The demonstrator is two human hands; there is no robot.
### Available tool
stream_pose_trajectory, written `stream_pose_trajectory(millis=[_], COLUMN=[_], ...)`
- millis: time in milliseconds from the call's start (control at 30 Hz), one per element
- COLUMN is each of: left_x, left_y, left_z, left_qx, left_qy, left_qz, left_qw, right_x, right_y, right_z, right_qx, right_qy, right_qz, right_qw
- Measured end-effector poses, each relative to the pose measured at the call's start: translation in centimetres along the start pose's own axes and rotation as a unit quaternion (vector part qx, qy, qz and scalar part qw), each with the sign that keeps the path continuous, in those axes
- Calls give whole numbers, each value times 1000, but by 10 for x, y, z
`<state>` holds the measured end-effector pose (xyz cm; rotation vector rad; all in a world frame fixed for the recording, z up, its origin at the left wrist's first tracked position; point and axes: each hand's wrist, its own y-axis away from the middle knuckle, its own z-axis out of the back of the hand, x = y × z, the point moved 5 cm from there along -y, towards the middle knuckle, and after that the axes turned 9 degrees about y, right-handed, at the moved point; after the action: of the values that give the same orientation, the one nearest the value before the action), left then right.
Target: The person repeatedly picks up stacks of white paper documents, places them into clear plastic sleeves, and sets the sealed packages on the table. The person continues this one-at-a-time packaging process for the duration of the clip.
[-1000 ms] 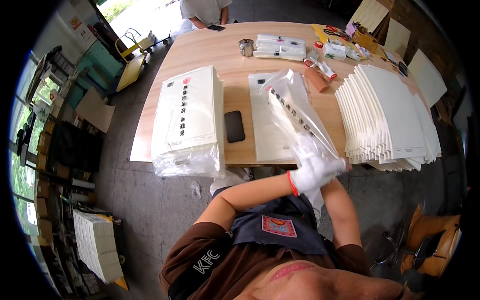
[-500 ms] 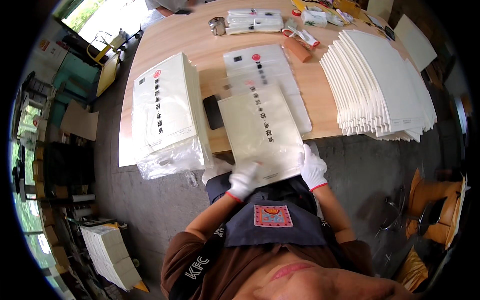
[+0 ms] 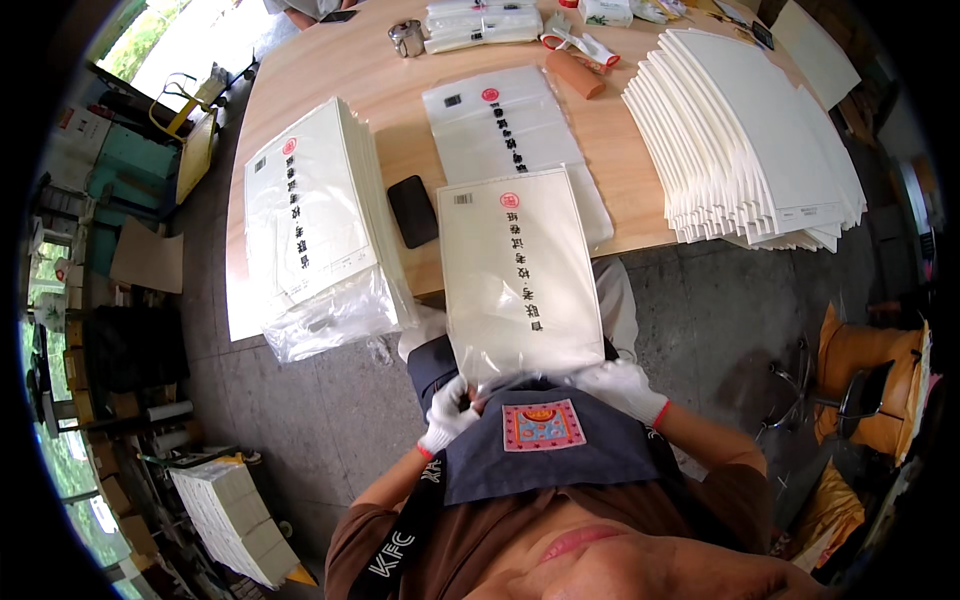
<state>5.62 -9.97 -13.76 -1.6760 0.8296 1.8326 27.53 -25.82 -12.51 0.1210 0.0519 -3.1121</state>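
A clear printed plastic bag (image 3: 520, 290) with a flat cream paper piece inside rests its far end at the table edge and its near end above my lap. At its near left corner, my left hand (image 3: 448, 415), in a white glove with a red cuff, is closed on the bag's loose plastic. My right hand (image 3: 625, 390), gloved alike and slightly blurred, is closed on the near right edge. Beyond lie flat printed bags (image 3: 490, 110), partly covered by the held one. To the left sits a stack of filled bags (image 3: 310, 220).
A dark phone (image 3: 412, 212) lies beside the filled stack. Cream paper pieces (image 3: 750, 130) are fanned at the right. Farther off are a brown roll (image 3: 575, 75), a metal cup (image 3: 406, 38) and bundled plastic bags (image 3: 480, 25). Another person's arm (image 3: 300, 12) shows at the far edge.
The bag with the cream piece has come closer to me and straightened. Both hands have drawn down to its near end, and the left has moved outward to the corner.
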Motion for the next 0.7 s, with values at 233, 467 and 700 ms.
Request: stream_pose_trajectory(millis=[233,467,700], left_x=[43,129,-80], left_y=[-37,-71,-100], left_z=[25,45,41], left_qx=[-38,-192,-69], left_qy=[-187,-107,-273], left_qz=[-26,171,-203], left_qw=[981,961,938], right_x=[-44,-116,-33], right_y=[-17,-19,-92], right_z=[7,-98,-161], right_qx=[60,2,179], right_qy=[5,-419,-838], right_qz=[-84,-368,-215], right_qw=[995,830,469])
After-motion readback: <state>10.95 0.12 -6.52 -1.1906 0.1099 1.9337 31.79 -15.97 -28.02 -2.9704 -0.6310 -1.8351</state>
